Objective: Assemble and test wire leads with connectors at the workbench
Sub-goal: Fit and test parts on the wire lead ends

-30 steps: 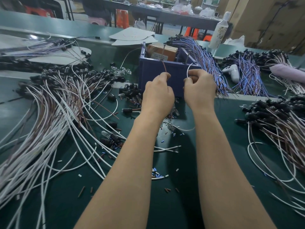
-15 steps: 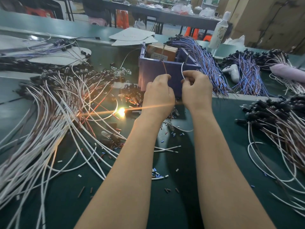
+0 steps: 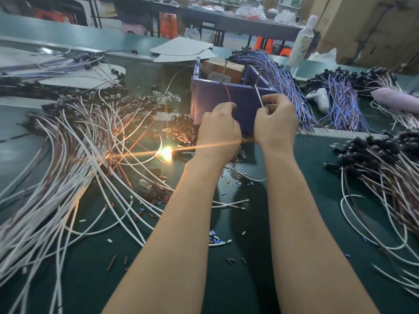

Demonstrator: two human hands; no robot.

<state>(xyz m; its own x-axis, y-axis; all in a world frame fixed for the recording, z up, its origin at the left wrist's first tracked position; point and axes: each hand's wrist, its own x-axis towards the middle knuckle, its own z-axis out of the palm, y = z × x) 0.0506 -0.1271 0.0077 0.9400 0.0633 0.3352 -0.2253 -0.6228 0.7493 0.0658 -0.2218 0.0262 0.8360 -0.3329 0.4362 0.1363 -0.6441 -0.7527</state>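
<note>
My left hand (image 3: 218, 130) pinches a brown wire (image 3: 227, 92) that rises to the rim of a blue plastic bin (image 3: 217, 103). My right hand (image 3: 275, 123) pinches a white wire (image 3: 258, 96) that also runs up to the bin. Both hands are held close together in front of the bin, above the green bench. A small bulb (image 3: 166, 152) on a lead lies left of my left wrist and glows bright orange-white.
A large fan of white and brown leads (image 3: 68, 155) covers the left of the bench. More leads with black connectors (image 3: 381, 159) lie on the right. Blue-purple leads (image 3: 283, 87) hang behind the bin. A cardboard box (image 3: 223, 70) sits inside it. Cut sleeve bits (image 3: 215, 237) litter the centre.
The bulb left of my left wrist was dark a second ago and now glows. My right hand has shifted slightly left, bringing the white wire against the bin.
</note>
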